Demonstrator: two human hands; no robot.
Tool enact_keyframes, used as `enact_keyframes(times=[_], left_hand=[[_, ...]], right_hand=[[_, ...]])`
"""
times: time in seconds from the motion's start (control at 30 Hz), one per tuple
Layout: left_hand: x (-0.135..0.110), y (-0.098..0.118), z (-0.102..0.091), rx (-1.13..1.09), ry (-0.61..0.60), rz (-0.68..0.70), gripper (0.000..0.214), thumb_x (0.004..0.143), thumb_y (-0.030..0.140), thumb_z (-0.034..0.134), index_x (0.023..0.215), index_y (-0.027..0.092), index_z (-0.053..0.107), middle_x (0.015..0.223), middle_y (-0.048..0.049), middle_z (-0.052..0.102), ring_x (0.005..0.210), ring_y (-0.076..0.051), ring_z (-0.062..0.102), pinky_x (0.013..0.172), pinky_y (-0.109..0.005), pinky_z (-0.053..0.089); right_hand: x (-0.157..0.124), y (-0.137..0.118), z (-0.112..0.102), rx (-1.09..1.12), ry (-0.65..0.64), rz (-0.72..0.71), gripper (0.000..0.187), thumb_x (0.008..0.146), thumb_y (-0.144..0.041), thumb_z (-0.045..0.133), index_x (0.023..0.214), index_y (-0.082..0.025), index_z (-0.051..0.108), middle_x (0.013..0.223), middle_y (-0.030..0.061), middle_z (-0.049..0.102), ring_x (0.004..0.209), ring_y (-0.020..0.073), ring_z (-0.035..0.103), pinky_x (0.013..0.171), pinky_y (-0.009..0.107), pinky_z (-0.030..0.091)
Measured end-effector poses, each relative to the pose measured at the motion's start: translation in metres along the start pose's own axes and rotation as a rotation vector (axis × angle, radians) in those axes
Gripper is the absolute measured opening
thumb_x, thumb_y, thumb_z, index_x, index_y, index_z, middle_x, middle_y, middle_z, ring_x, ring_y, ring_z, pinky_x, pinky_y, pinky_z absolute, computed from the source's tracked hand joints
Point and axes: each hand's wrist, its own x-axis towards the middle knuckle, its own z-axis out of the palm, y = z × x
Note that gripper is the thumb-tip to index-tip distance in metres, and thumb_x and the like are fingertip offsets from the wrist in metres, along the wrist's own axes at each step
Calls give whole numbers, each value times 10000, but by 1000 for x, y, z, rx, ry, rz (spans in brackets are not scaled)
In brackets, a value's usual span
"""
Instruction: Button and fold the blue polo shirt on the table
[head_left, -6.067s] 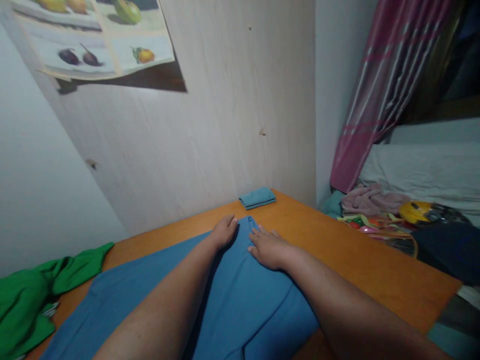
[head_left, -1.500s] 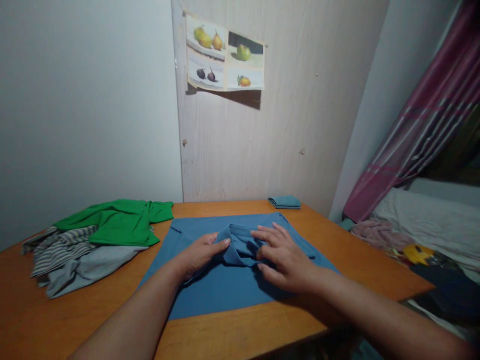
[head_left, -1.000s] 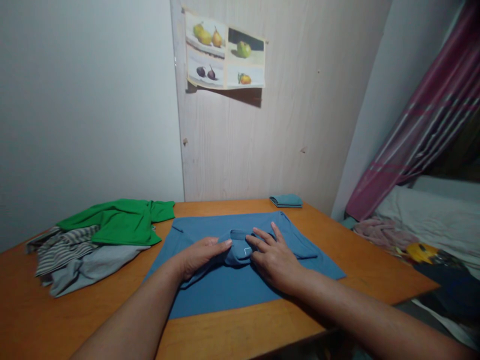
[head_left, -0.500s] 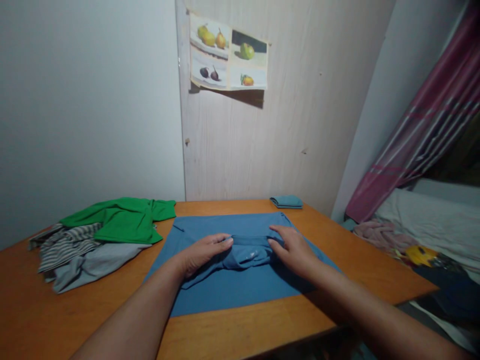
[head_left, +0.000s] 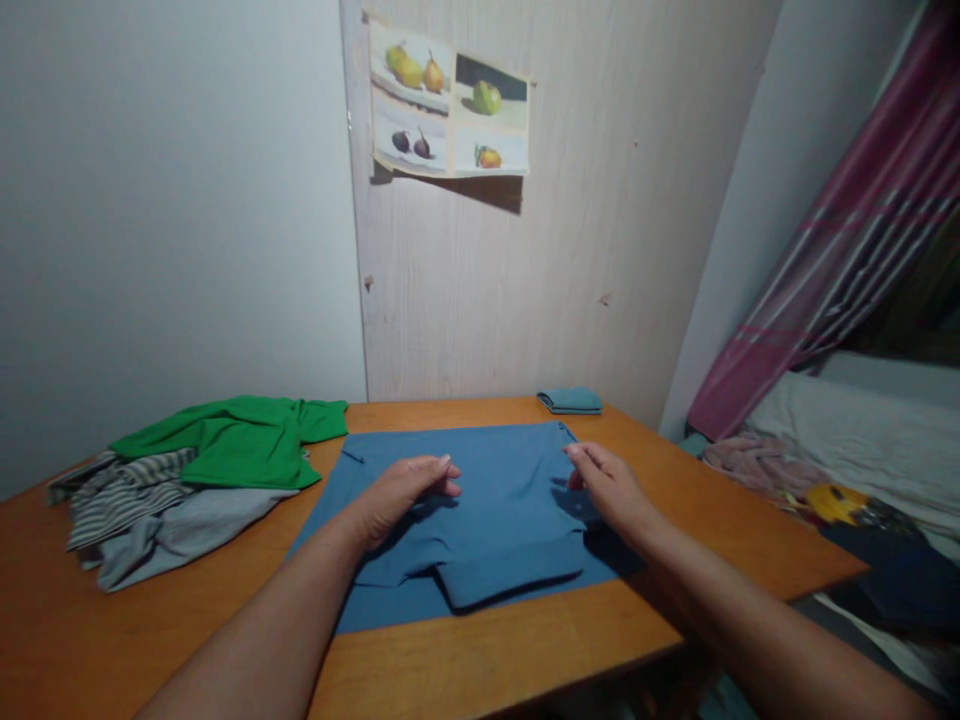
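Hovering with left hand (head_left: 397,495) and right hand (head_left: 613,490) loosely curled, pinching nothing, over blue cloth (head_left: 491,500) lying on table (head_left: 750,540); judging it light, limp; favouring hold along near flap (head_left: 517,576).

The counter (head_left: 750,555) has a flat orange-brown wood surface. A blue cloth (head_left: 487,525) lies spread over its middle, with a raised fold across the near part. On the left, a green shirt (head_left: 244,445) lies over a striped cloth (head_left: 131,495) and a grey cloth (head_left: 195,525). A folded blue-green cloth (head_left: 571,402) rests near the far right corner.
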Motion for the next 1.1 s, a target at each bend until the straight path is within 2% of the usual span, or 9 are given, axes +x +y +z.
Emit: enact_keyframes(times=[0.13,0.27,0.37,0.47,0.57,0.67,0.87,1.0,1.1], left_hand=[[10,-14,1,177,38,96,543,862,650,496,995,162,693,1025,-104,726,1004,-256,639,943,-387,443],[15,-28,2,571,-66,180,598,889,679,400,1077,200,704,1149,-103,706,1135,-284,593,1023,-430,404],[11,-30,1,863,-109,140,745,832,754,425,1354,242,567,1495,-120,467,1414,-328,346,1167,-513,187],[5,-26,-2,1018,-184,37,969,728,846,462,1499,265,372,1611,-130,210,1487,-355,147,1181,-555,91],[2,-21,-5,1051,-211,-17,1067,671,871,497,1521,250,322,1614,-149,163,1491,-353,108,1186,-541,82],[1,-18,-7,1007,-189,-24,1003,714,845,483,1506,242,358,1609,-147,187,1492,-344,117,1185,-546,73],[-5,-5,5,814,-171,-25,867,801,793,422,1471,242,425,1597,-124,254,1489,-320,160,1191,-529,70],[-10,1,17,814,-229,0,872,783,788,470,1488,280,391,1610,-98,212,1498,-325,101,1186,-558,29],[-10,-1,21,896,-279,1,950,740,800,518,1508,268,348,1616,-111,170,1498,-340,69,1175,-587,3]], right_hand=[[-1,3,-2,-53,-77,-60,511,937,-604,369,821,-202,662,788,72,689,788,236,664,748,371,501],[-8,5,1,-203,-263,-108,557,968,-596,307,1105,-208,683,1132,110,700,1091,273,632,950,420,464],[-16,17,3,-402,-422,-83,647,952,-628,332,1368,-186,554,1453,132,501,1381,310,394,1127,487,291],[-22,34,3,-535,-537,-48,719,943,-657,325,1483,-191,420,1558,123,337,1462,306,229,1175,526,158],[-24,43,-2,-571,-557,-53,700,953,-643,319,1499,-211,393,1573,106,304,1469,293,208,1184,527,121],[-21,39,-6,-516,-506,-42,660,959,-616,341,1449,-194,472,1533,128,380,1444,301,280,1173,534,178],[-27,-5,-2,-245,-413,-132,597,972,-589,364,1397,-207,535,1477,121,468,1401,285,374,1155,531,270],[-39,-34,9,-257,-513,-230,595,977,-581,366,1452,-237,467,1539,90,374,1446,270,285,1181,525,205],[-47,-38,20,-348,-657,-258,655,975,-593,352,1514,-220,357,1577,92,288,1476,276,186,1193,524,143]])
